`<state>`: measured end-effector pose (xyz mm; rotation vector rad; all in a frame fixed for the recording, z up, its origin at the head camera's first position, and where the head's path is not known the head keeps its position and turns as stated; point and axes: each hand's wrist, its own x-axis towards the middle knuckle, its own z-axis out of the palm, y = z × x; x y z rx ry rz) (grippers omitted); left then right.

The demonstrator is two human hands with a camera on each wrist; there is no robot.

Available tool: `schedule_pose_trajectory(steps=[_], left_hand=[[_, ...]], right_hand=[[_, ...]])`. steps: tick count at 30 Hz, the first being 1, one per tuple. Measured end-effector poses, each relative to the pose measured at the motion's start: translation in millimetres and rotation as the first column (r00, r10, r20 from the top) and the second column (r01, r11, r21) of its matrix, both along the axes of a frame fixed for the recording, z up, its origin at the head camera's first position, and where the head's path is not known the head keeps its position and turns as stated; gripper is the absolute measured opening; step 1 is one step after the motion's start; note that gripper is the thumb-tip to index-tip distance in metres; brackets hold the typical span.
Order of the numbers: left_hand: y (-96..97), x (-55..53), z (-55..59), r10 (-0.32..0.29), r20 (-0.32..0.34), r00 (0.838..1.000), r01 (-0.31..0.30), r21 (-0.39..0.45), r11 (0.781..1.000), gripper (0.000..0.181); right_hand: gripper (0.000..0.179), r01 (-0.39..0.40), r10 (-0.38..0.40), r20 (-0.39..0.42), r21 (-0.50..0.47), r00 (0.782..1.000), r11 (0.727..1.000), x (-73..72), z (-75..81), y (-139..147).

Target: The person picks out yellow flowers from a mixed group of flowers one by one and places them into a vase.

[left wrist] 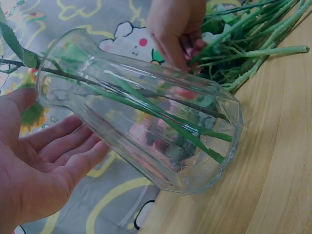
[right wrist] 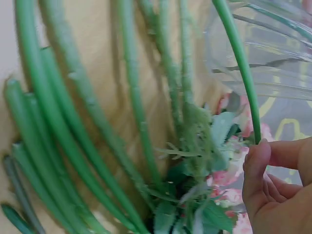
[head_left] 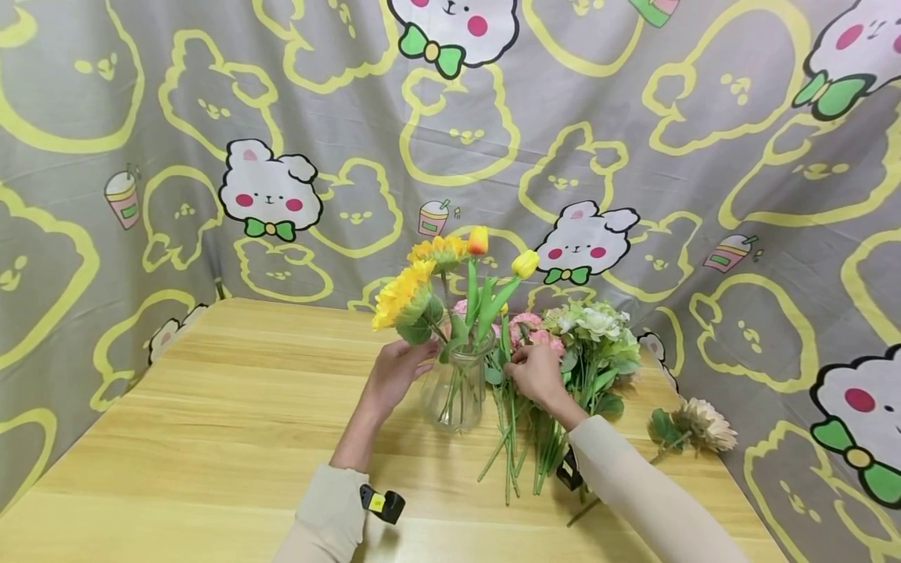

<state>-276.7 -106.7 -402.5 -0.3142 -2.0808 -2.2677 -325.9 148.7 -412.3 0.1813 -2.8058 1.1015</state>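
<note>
A clear glass vase (head_left: 450, 395) stands upright on the table, holding two yellow sunflowers (head_left: 403, 295), an orange-yellow tulip (head_left: 478, 241) and a yellow tulip (head_left: 525, 264). Their stems (left wrist: 161, 117) cross inside the glass. My left hand (head_left: 397, 375) is at the vase's left side by the neck, fingers fairly straight; whether they touch the glass I cannot tell. To the right of the vase, my right hand (head_left: 538, 375) pinches a smooth green flower stem (right wrist: 243, 68) between thumb and fingertips. In the right wrist view, that stem's bloom is out of sight.
Pink flowers (head_left: 524, 328) and white-green flowers (head_left: 598, 324) lie bunched right of the vase, stems toward the front. A pale cream flower (head_left: 706, 424) lies near the table's right edge. Patterned grey cloth (head_left: 352, 117) hangs behind the wooden table (head_left: 246, 422).
</note>
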Motion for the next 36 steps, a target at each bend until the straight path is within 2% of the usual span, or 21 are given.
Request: schedule_pose_trajectory(steps=[6, 13, 18, 24, 30, 36], left_hand=[[-0.6, 1.2, 0.8, -0.001, 0.012, 1.000, 0.001, 0.007, 1.000, 0.040], [-1.9, 0.7, 0.3, 0.000, 0.016, 1.000, 0.000, -0.001, 1.000, 0.041], [-2.6, 1.0, 0.6, -0.010, 0.015, 1.000, 0.010, 0.003, 1.000, 0.045], [-1.7, 1.2, 1.0, -0.011, 0.015, 1.000, 0.011, 0.001, 1.000, 0.044], [-1.6, 0.9, 1.1, -0.001, 0.019, 1.000, 0.001, 0.003, 1.000, 0.043], [-1.2, 1.3, 1.3, 0.001, 0.021, 1.000, -0.001, 0.001, 1.000, 0.045]], right_hand=[[0.015, 0.018, -0.020, -0.099, -0.027, 0.995, 0.999, 1.3, 13.0, 0.5], [0.025, 0.099, -0.108, -0.104, -0.083, 0.989, 0.992, 4.4, 28.4, 4.3], [0.026, 0.125, -0.137, -0.148, -0.086, 0.979, 0.988, 5.4, 41.5, 10.9], [0.029, 0.127, -0.170, -0.238, -0.184, 0.956, 0.975, 6.2, 60.2, 19.5], [0.026, 0.156, -0.215, -0.314, -0.201, 0.925, 0.967, 8.2, 85.0, 22.4], [0.024, 0.124, -0.218, -0.384, -0.255, 0.897, 0.959, 13.4, 113.3, 18.7]])
